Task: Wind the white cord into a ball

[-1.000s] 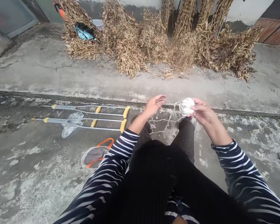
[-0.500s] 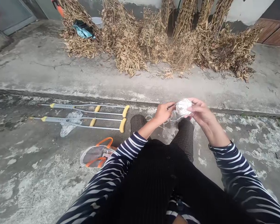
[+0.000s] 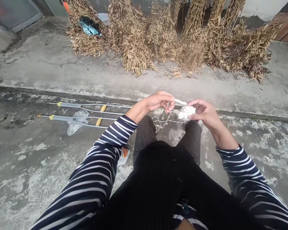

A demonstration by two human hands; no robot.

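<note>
I sit on concrete with my knees ahead of me. My right hand (image 3: 204, 113) grips a small white ball of string (image 3: 186, 112) held above my knees. My left hand (image 3: 159, 100) is curled just left of the ball, pinching the loose string (image 3: 162, 121) that runs from it. The free string hangs in loops and tangles between my knees. Both arms wear dark sleeves with white stripes.
Two metal crutches with yellow pads (image 3: 81, 112) lie on the ground to my left, over a clear plastic bag (image 3: 75, 124). Bundles of dried brown plants (image 3: 172, 41) lean against the far wall beyond a low concrete step (image 3: 62, 95). A blue cloth (image 3: 88, 28) rests on the left bundle.
My left hand went from open and apart, to the ball, and now sits curled left of it, pinching the string. The ball dropped slightly. My left arm now covers the orange-handled bag.
</note>
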